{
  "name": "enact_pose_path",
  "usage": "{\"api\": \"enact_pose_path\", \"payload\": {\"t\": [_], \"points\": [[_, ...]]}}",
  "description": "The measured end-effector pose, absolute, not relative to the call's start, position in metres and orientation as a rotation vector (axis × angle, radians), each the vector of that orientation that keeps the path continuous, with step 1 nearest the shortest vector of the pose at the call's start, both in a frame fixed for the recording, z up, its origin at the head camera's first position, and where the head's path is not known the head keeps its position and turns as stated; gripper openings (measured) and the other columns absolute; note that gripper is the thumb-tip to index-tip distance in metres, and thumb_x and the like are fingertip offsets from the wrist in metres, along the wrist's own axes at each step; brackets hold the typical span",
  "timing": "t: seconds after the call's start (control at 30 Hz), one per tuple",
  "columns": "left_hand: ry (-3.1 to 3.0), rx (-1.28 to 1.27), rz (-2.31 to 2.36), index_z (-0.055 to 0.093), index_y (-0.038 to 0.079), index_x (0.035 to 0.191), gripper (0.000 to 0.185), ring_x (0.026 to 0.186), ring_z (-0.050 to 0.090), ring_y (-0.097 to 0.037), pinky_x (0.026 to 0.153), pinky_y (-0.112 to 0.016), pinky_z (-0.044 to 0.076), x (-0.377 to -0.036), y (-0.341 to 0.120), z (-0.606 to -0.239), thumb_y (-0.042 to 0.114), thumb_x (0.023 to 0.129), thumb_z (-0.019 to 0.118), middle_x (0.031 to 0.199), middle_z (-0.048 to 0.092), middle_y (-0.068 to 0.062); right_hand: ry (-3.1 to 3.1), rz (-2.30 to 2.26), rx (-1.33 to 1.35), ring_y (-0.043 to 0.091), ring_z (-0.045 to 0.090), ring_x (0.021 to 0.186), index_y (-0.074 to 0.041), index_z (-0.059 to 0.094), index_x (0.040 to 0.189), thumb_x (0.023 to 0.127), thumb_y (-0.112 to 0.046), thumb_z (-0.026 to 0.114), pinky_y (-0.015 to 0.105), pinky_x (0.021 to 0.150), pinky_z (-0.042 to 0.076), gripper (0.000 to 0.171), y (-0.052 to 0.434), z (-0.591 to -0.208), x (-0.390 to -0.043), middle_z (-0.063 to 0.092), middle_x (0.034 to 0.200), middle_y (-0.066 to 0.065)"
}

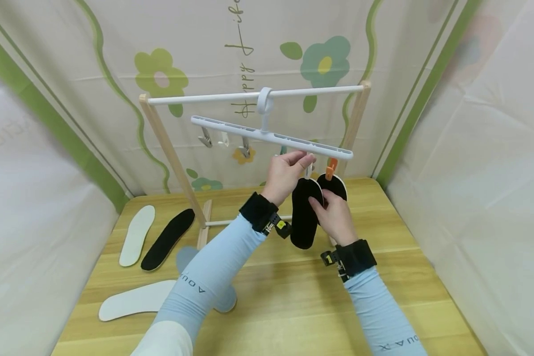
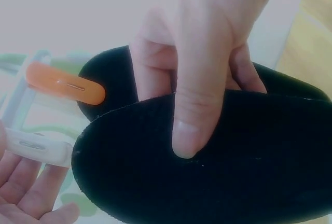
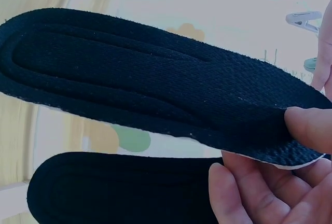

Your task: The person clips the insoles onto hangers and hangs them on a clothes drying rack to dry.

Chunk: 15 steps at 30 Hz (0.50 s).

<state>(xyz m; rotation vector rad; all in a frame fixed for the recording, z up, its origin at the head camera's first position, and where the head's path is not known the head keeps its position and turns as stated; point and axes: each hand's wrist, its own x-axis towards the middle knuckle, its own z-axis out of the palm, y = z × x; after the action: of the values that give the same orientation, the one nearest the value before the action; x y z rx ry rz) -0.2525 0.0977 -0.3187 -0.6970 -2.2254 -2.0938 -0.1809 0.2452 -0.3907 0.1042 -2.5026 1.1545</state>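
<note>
Nearest, the right hand (image 1: 335,215) pinches a black insole (image 1: 304,215) near its top, thumb (image 2: 194,115) pressed flat on the fabric. At its 11 o'clock the left hand (image 1: 286,173) squeezes a white clip (image 2: 36,147). Only the left wrist view shows that clip clearly; the right wrist view shows the insole's ribbed weave. An orange clip (image 1: 331,168) holds a second insole (image 1: 335,184). Both clips hang from the white hanger (image 1: 271,137). Beyond, the wooden table (image 1: 293,291) carries more insoles (image 1: 135,235) at 9 o'clock, before a flowered backdrop (image 1: 324,62).
</note>
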Motion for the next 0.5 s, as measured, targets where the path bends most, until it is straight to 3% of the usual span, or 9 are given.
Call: {"api": "enact_pose_path", "payload": {"t": [0.5], "points": [[-2.205,-0.689,-2.116,0.075,0.008,0.113,0.031,0.102,0.066,-0.011,0.090,-0.028,0.051,-0.2520,0.0977,-0.3173,0.032,0.094,0.068,0.102,0.074,-0.001,-2.524,1.169,0.091,0.023,0.051,0.064,-0.005,0.062,0.089,0.099,-0.023,0.063,0.036,0.061,0.040,0.020,0.2455,-0.3816,-0.1801,0.056,0.070,0.007]]}}
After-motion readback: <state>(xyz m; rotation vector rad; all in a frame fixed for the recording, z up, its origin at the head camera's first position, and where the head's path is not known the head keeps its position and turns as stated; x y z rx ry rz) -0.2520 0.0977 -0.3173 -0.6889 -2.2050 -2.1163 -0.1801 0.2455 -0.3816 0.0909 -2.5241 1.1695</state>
